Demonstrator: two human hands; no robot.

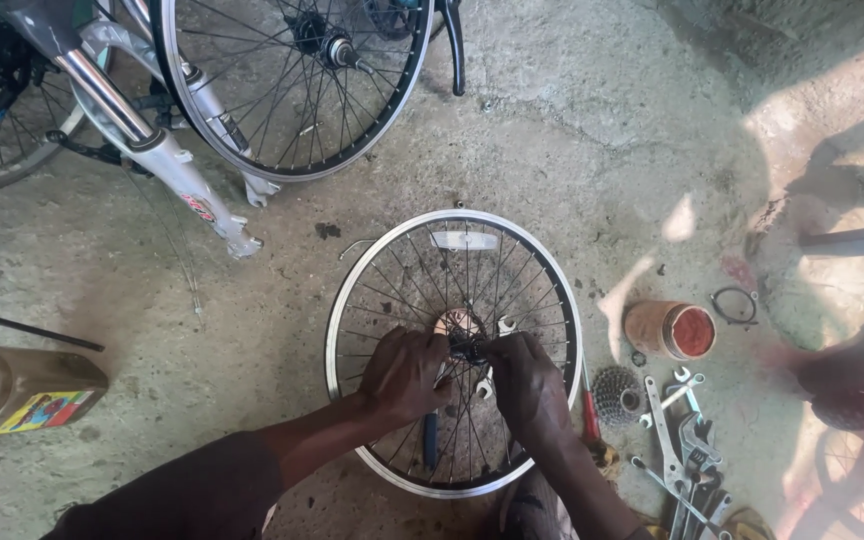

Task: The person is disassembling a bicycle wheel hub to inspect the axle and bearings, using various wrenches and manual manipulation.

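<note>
— Both grips sit at the middle of the bicycle wheel, which lies flat on the concrete floor. The left hand is clenched over the hub from the left; the right hand pinches the same spot from the right, fingers curled in tight.

— What are they holding?

— The hub's dark centre part sits between the fingertips of both hands. Whether either hand also grips a small tool there cannot be told — the fingers cover it. Open-ended spanners lie under the spokes, just beside the hub.

— And around the wheel?

— To its right, near the rim: a red-handled tool, a sprocket cassette, and a loose heap of spanners. Past those, a rusty tin lies on its side with its red inside showing, and a dark ring lies close to it. Well apart on the left, a brownish bottle with a colourful label rests on the floor. Above, a second wheel stands upright beside a silver suspension fork.
</note>
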